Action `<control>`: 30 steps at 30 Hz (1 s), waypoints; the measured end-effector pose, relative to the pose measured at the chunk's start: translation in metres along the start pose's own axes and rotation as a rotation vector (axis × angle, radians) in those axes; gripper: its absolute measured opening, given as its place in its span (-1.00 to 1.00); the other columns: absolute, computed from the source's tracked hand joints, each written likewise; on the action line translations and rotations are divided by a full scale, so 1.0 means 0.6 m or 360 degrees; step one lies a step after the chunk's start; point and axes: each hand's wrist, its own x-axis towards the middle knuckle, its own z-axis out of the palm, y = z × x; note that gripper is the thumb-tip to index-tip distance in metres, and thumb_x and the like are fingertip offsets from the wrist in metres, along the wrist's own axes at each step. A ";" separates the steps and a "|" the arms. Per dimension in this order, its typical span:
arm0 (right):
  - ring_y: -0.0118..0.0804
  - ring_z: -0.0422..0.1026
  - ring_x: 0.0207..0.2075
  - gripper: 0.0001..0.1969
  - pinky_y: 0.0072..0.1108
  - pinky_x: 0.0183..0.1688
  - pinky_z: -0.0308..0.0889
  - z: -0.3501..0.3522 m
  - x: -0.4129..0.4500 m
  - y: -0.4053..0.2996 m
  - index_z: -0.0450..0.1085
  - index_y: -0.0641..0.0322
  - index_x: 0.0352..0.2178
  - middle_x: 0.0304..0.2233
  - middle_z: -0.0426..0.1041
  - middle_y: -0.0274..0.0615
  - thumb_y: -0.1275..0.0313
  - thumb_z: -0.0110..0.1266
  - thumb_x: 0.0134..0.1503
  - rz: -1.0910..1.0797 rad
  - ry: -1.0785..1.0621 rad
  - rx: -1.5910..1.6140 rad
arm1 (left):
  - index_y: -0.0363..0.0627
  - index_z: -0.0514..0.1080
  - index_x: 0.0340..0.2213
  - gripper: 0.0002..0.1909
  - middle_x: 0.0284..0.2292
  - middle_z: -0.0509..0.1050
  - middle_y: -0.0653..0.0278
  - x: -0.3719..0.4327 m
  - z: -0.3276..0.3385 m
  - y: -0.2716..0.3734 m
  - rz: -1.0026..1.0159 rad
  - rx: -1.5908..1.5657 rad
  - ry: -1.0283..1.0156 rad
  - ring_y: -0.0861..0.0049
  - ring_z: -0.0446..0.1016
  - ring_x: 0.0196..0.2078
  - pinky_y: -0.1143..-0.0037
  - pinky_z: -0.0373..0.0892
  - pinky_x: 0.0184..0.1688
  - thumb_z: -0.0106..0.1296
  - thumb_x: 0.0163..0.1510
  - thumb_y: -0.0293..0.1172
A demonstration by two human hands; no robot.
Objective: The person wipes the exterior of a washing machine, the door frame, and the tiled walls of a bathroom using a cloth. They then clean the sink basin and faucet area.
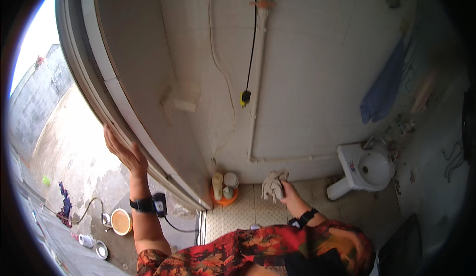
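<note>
Raised to the left, my left hand [124, 151] lies flat against the edge of the pale door frame [122, 125], with its thumb apart from the fingers. My right hand [290, 194] grips a crumpled off-white cloth [274, 184], which hangs over the tiled floor [240, 216] in loose folds. Below and left of the cloth, an orange basin [224, 201] with several bottles and tubs stands in the corner by the frame. Each of my wrists has a black strap with a small device.
A white pedestal washbasin [347, 164] stands at the right under a hanging blue towel [383, 82]. A black cord with a yellow-and-black plug [245, 98] dangles by a wall pipe [256, 71]. Outside lie a basin of brownish water [121, 222], a hose [89, 207] and dark fabric [66, 201].
</note>
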 end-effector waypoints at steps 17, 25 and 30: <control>-0.24 0.35 -0.16 -0.69 -0.40 -0.13 0.29 0.172 -0.073 -0.065 0.28 0.21 -0.14 -0.20 0.38 -0.18 0.26 -0.17 0.16 -0.0390 -0.0765 0.0073 | -0.28 0.12 0.00 -0.36 0.01 0.18 -0.10 -0.211 0.041 0.195 0.0100 -0.0977 -0.1365 0.00 0.17 0.04 0.22 0.14 0.06 0.09 -0.09 -0.32; -0.29 0.35 -0.17 -0.69 -0.45 -0.14 0.29 0.269 -0.037 -0.029 0.27 0.21 -0.12 -0.21 0.38 -0.20 0.26 -0.17 0.18 -0.0232 -0.1063 0.0073 | -0.17 -0.06 0.12 -0.41 0.02 0.21 0.12 -0.245 0.088 0.266 -0.1623 -0.2273 -0.2257 0.42 0.31 -0.05 0.47 0.40 -0.21 -0.18 0.17 -0.18; -0.40 0.39 -0.18 -0.72 -0.54 -0.14 0.33 0.285 -0.036 -0.020 0.27 0.21 -0.10 -0.19 0.39 -0.22 0.33 -0.20 0.21 -0.0336 -0.0748 -0.0360 | -0.15 0.13 0.04 -0.55 -0.14 0.37 0.24 -0.276 0.106 0.245 -0.1807 -0.2224 -0.2174 0.58 0.38 -0.17 0.57 0.37 -0.23 -0.15 0.17 -0.25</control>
